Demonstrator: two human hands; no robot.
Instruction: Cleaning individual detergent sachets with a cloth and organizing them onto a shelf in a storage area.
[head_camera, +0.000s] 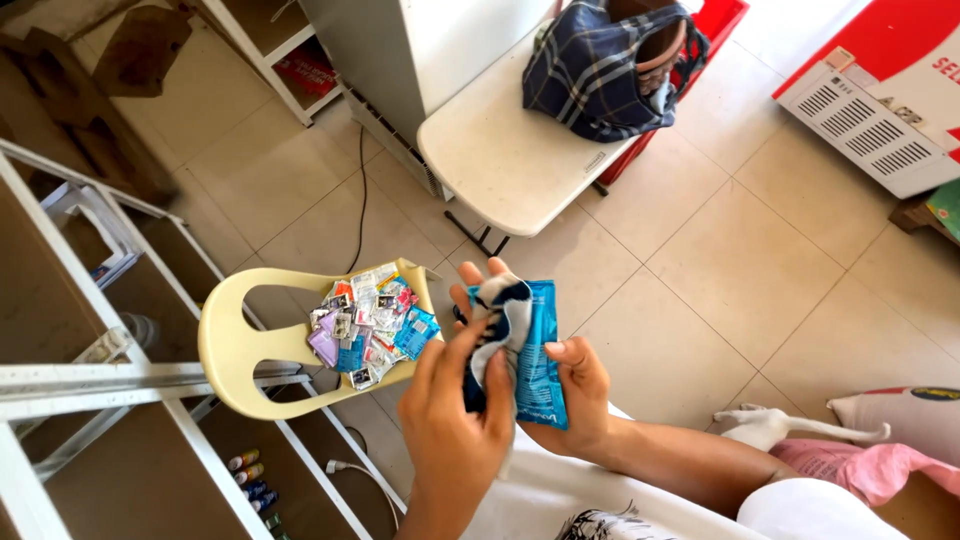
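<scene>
Blue sachets (532, 352) gripped in both the left hand (452, 420) and right hand (570, 385), beside the chair (232, 352) heaped with packets (368, 322); sorting seemingly underway, careful separating next.

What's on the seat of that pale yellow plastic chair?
The pale yellow plastic chair holds a loose heap of small sachets, blue, purple, white and silver. The heap covers the middle of the seat, so anything beneath it is hidden.

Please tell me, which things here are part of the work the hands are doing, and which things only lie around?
Part of the work:
- blue packet, held by left hand and right hand
- heap of small sachets on the yellow plastic chair

Only lying around:
- plaid bag on the white table
- red crate
- small bottles on the shelf
- cable on the floor
</scene>
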